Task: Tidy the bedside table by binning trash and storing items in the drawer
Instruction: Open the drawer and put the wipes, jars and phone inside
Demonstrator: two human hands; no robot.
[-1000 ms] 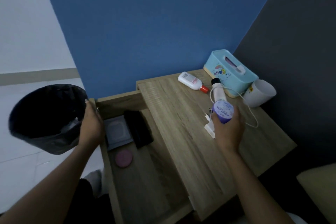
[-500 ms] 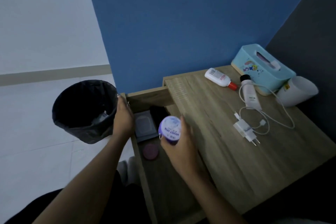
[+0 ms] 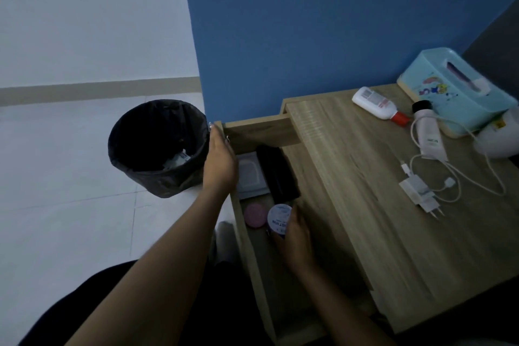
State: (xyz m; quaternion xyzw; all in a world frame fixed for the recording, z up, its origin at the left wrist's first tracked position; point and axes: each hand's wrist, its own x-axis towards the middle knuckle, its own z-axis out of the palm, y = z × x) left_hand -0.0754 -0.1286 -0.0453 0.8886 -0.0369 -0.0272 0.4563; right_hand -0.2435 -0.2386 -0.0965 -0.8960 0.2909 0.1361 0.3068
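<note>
The right hand point(image 3: 295, 236) curls its fingers point(image 3: 293, 213) round a purple jar point(image 3: 279, 218) in the open drawer point(image 3: 257, 275). The left hand point(image 3: 220, 161) rests on the drawer's rim, grip unclear. Wooden worktop point(image 3: 351, 205), blue wall point(image 3: 309, 22), black bin point(image 3: 157, 181).

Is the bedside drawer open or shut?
Open: the drawer is pulled out; a pink tin and the jar in the right hand show inside.

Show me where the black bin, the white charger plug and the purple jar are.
black bin point(image 3: 165, 184): head view, on its front outer wall.
white charger plug point(image 3: 415, 190): head view, on the adapter body.
purple jar point(image 3: 279, 218): head view, on its pale lid.
</note>
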